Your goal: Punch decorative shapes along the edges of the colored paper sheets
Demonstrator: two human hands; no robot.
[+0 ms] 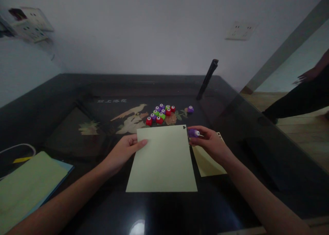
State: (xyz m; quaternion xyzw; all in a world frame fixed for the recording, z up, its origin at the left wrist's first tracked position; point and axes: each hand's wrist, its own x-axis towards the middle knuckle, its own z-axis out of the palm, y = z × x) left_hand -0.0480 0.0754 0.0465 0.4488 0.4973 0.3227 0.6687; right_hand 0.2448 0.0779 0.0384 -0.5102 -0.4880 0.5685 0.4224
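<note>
My left hand (125, 147) pinches the upper left edge of a pale green sheet of paper (164, 159), thumb on top. A small dark heart-shaped hole shows at that sheet's upper right corner. Just right of this corner, my right hand (214, 142) grips a small purple craft punch (193, 133) with a white, eye-like button. Whether the punch touches the sheet, I cannot tell. Under the right hand lies a yellowish sheet (209, 164) with dark marks at its top corner. Beyond the green sheet, several red, green and purple punches (161, 115) stand grouped together.
One purple punch (190, 109) sits apart at the right, near an upright black post (207, 79). Stacked green and blue paper (33, 183) lies at the left of the glossy black table (100, 207). Another person's hand (307, 74) shows at the far right.
</note>
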